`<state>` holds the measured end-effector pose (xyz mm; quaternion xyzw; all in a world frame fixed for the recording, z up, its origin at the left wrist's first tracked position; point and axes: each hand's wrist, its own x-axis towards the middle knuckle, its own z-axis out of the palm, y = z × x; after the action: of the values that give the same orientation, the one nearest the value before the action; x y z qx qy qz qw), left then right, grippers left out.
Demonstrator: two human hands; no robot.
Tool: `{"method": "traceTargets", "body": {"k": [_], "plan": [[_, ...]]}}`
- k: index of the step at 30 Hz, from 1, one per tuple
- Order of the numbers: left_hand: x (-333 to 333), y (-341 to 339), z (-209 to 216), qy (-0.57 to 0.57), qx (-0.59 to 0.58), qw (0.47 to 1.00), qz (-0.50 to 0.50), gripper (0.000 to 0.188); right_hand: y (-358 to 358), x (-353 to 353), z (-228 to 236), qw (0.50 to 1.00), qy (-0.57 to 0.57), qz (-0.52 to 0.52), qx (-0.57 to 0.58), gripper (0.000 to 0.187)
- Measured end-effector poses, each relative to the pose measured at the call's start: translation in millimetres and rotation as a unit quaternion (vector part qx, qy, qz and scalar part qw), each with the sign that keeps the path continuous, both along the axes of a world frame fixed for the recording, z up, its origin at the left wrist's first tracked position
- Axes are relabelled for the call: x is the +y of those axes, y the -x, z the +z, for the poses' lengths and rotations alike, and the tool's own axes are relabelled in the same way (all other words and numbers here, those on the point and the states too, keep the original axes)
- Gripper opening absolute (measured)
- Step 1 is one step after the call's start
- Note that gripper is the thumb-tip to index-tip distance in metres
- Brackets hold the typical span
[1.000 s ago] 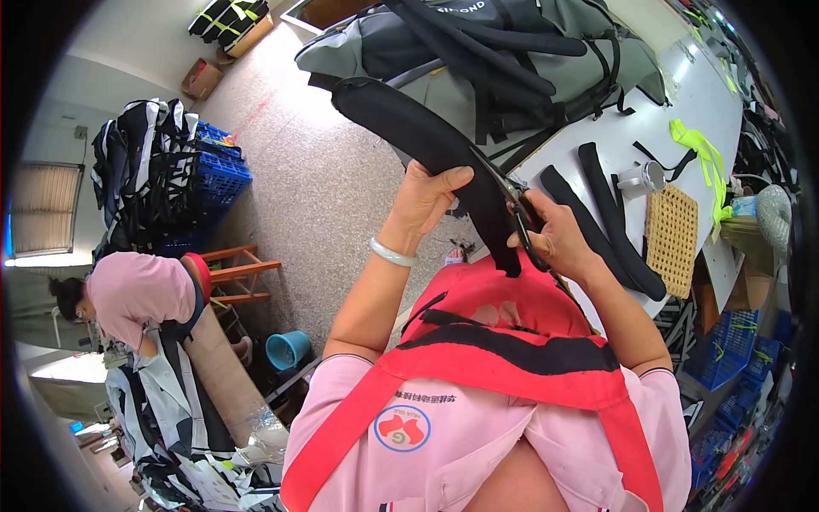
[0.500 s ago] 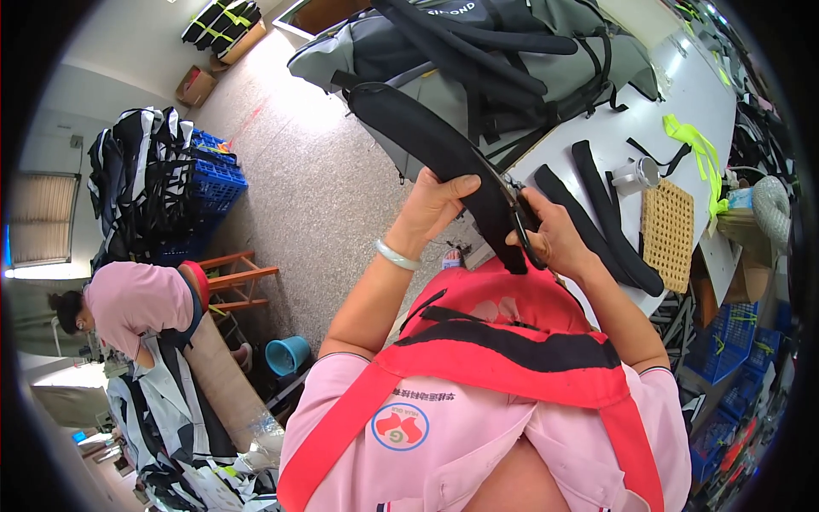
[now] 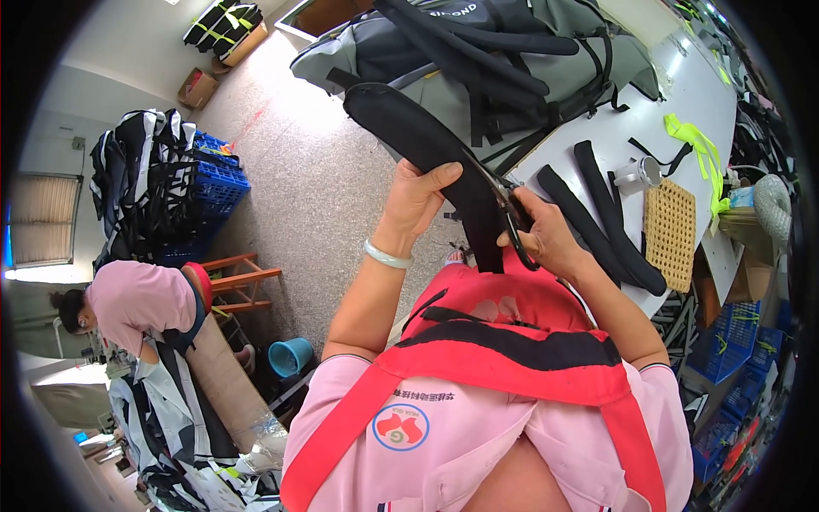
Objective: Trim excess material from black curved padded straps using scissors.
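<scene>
My left hand (image 3: 418, 194) grips a long, curved black padded strap (image 3: 408, 126) near its middle, thumb on top. The strap slants from the upper left down toward my red apron (image 3: 512, 299). In my right hand (image 3: 546, 229) is a pair of scissors (image 3: 508, 213) with black handles, my fingers in the loops. Their blades point up and left along the strap's right edge. Whether they touch the fabric I cannot tell. Two more black padded straps (image 3: 616, 218) lie on the white table (image 3: 559, 149) to the right of my right hand.
Grey-black bags (image 3: 529, 72) with straps cover the table's far side. At right are a metal mug (image 3: 636, 175), a woven mat (image 3: 669, 235) and a neon yellow strip (image 3: 701, 158). Leftward are a loaded blue crate (image 3: 220, 175), an orange stool (image 3: 243, 282), a blue bucket (image 3: 290, 355) and a bent-over person (image 3: 141, 299).
My left hand has moved slightly left and up with the strap. The scissors and my right hand have shifted a little left; the strap's lower end has swung left.
</scene>
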<state>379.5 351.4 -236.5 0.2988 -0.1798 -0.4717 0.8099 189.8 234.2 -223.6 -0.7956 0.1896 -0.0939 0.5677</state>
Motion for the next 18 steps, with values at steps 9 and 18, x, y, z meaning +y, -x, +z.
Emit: {"method": "traceTargets", "body": {"k": [9,18], "plan": [[2,4,-11,0.003,-0.001,0.999,-0.04,0.024,-1,5,-2,1.0,0.003,-0.013,0.011,0.051],[1,11,-14,0.005,0.0,0.998,-0.06,0.025,1,5,-3,0.998,-0.046,-0.02,0.028,0.053]]}}
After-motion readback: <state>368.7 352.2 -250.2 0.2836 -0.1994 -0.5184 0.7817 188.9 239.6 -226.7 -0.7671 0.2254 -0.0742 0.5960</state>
